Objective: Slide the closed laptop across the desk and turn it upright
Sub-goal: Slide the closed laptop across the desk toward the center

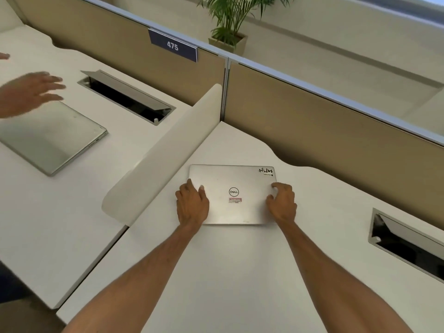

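Note:
A closed silver laptop (231, 186) lies flat on the white desk (240, 272), with a round logo and a small red sticker on its lid and a black sticker at its far right corner. My left hand (192, 204) grips its left edge, thumb on the lid. My right hand (282, 203) grips its right edge, fingers curled over the side. Both forearms reach in from the bottom of the view.
A low white divider (163, 150) separates this desk from the neighbouring one, where another person's hand (28, 92) hovers over a second closed laptop (50, 138). Open cable trays sit at right (406, 243) and on the left desk (127, 97). Beige partition (324, 131) behind.

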Tool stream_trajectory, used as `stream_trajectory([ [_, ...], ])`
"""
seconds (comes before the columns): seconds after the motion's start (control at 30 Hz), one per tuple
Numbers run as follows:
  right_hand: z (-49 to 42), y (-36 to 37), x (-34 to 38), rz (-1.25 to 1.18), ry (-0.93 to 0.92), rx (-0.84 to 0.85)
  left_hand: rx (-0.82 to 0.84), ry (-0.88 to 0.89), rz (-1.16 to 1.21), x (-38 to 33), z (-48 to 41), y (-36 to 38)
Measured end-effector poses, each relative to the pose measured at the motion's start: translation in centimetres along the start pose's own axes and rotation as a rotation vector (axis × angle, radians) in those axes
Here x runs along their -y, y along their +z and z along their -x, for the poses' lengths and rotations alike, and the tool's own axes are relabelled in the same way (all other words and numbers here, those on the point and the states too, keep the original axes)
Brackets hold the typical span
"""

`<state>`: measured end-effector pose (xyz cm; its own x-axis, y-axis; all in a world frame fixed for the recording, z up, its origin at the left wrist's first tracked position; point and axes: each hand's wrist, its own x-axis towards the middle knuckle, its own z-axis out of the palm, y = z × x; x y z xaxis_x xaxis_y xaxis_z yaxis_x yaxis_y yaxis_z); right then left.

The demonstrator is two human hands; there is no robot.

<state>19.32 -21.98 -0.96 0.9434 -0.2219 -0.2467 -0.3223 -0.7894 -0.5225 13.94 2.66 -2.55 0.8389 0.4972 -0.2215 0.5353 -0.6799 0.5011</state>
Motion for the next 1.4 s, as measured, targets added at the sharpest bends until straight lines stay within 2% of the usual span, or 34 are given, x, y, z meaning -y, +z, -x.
stream_trajectory([
  [0.23,-2.2,0.0,0.5,-0.221,0.317,0.005,0.053,-0.377,0.308,-1.7,-3.3,-0.7],
  [0.3,-2.6,-0.1,0.7,-0.294,0.394,0.033,0.072,-0.424,0.368,-0.9,-4.3,-0.8],
  [0.47,-3.0,0.0,0.1,-0.381,0.454,0.052,0.073,-0.426,0.482,0.1,-4.4,-0.7],
  [0.6,-2.6,-0.5,-0.5,-0.438,0.435,0.057,0.079,-0.419,0.554,0.4,-3.2,-1.0],
  [0.97,1.4,-3.7,-5.1,-0.598,0.424,0.075,0.048,-0.462,0.8,-0.3,4.7,-1.5],
  [1.13,4.6,-6.6,-8.8,-0.637,0.428,0.063,0.072,-0.44,0.882,-1.1,10.0,-1.2],
  [1.4,11.9,-11.4,-17.4,-0.673,0.464,0.028,0.128,-0.427,0.864,-3.5,20.2,1.1],
])
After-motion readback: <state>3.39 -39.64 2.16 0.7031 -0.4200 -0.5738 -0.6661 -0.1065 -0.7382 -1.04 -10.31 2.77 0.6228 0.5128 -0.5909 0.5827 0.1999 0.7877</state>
